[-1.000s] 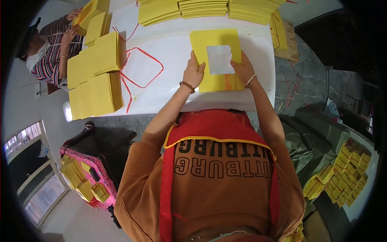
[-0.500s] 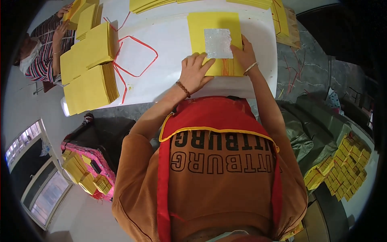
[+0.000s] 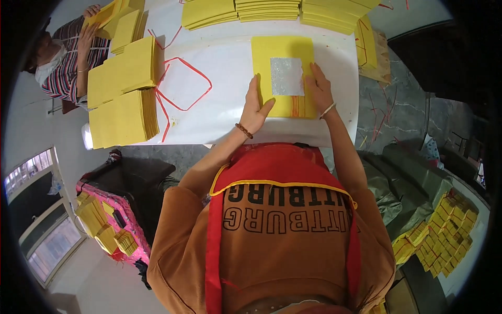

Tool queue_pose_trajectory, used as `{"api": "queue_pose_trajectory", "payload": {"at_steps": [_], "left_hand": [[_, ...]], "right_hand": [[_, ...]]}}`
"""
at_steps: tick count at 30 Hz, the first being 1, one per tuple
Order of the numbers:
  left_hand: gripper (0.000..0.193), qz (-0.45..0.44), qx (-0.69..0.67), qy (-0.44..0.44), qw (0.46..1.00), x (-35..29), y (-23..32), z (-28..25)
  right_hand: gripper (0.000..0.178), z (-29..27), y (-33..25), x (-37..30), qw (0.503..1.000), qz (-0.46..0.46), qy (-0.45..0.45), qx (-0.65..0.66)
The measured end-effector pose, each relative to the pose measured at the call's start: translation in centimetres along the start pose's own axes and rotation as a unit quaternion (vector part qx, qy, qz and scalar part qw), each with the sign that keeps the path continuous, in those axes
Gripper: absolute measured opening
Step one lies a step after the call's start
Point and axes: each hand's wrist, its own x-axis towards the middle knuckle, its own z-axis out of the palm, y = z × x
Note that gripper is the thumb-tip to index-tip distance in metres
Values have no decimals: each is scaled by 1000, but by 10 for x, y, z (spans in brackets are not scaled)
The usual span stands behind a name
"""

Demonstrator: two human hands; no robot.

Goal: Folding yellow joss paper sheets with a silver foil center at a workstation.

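Before me on the white table lies a yellow paper stack (image 3: pixel 263 56), nearly upright to my view. A silvery-white square sheet (image 3: pixel 286 77) rests on its middle, and thin red strands (image 3: pixel 295 107) show on the stack below the square. My left hand (image 3: pixel 254 110) lies along the left edge, fingers straight and thumb spread toward the near corner. Along the opposite edge, my right hand (image 3: pixel 320 90) has its fingers stretched out, the tips by the square's right side. Both hands are open and flank the stack; its thickness is hard to tell.
Yellow paper stacks (image 3: pixel 123 118) stand at the table's left, beside a loop of red strap (image 3: pixel 209 86). More yellow stacks (image 3: pixel 266 10) line the far edge. A co-worker in a striped top (image 3: pixel 73 76) handles yellow paper at far left. Tied yellow bundles (image 3: pixel 449 235) sit low right.
My left hand has slid off the stack's near left part to its left edge. My right hand stays at the right edge, fingers straighter. The whole view has shifted slightly.
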Motion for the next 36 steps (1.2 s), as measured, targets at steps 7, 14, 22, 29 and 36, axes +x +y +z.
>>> {"api": "queue_pose_trajectory", "payload": {"at_steps": [7, 14, 22, 29, 36], "left_hand": [[62, 90, 214, 41, 972, -8, 15, -2], [48, 259, 412, -100, 868, -14, 13, -14], [18, 313, 333, -127, 880, 8, 31, -25], [19, 239, 303, -184, 904, 24, 30, -31], [19, 166, 257, -231, 924, 32, 32, -34]], "right_hand": [[53, 0, -2, -13, 985, 47, 45, 159], [24, -29, -25, -46, 994, -52, 5, -96], [23, -25, 4, -47, 999, -26, -32, -23], [25, -26, 3, -49, 998, -28, -42, -24], [27, -27, 11, -47, 997, -15, -69, -8]]}}
